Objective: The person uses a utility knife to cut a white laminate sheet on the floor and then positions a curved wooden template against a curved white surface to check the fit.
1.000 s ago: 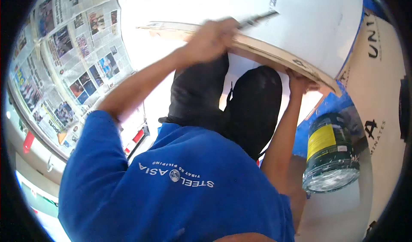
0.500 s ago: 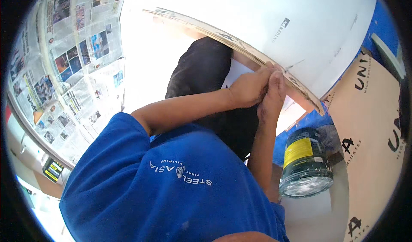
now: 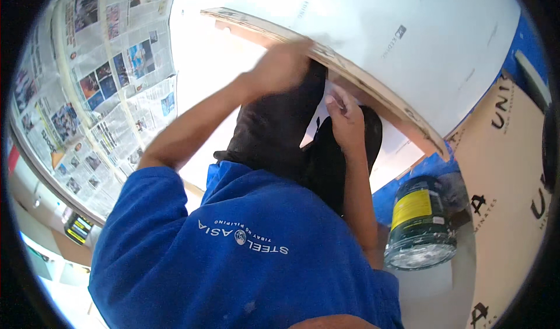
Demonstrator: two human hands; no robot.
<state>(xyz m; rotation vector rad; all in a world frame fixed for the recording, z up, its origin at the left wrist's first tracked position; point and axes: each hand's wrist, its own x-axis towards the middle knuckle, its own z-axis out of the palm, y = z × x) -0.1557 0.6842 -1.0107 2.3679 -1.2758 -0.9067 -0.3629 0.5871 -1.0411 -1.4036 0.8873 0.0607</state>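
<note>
A large white panel (image 3: 408,78) with printed marks lies in front of me, its long pale wooden edge (image 3: 373,91) facing me. Blurred by motion, my left hand (image 3: 283,66) is at the left half of that edge, and its fingers do not show clearly. My right hand (image 3: 347,119) is a little below the edge, above my legs in black trousers (image 3: 271,128). Its fingers are curled in with the thumb close to them. Whatever they may hold is too small to make out.
Newspaper sheets (image 3: 105,72) cover a surface on the left. To my right stands a dark green can (image 3: 421,224) with a yellow label and white smears. Beyond it is a tan printed sheet (image 3: 501,171). A small black and yellow container (image 3: 77,228) is at the far left.
My hands were together at the right part of the panel's edge. The left has moved left along the edge; the right has drawn down and left, away from it.
</note>
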